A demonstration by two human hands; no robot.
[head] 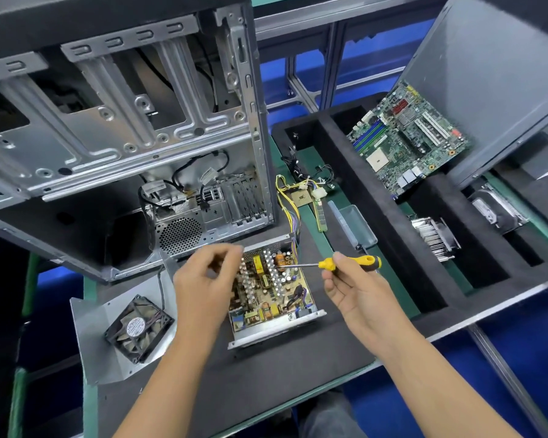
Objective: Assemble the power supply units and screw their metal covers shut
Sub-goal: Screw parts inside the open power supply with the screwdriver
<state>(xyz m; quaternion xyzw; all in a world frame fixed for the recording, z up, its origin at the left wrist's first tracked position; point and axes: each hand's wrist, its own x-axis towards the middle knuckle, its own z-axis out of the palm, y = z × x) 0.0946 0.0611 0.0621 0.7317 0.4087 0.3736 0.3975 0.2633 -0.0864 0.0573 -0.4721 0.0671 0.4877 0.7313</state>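
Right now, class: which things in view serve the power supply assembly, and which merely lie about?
In use: open power supply unit; screwdriver gripped by right hand; left hand; cover with fan.
Lying about: computer case; motherboard; heatsink; memory stick.

Black mat bears open power supply; fan cover beside.

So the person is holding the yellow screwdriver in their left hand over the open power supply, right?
Not quite: the head view shows the yellow screwdriver in the right hand. The left hand hovers over the open power supply, its fingers curled.
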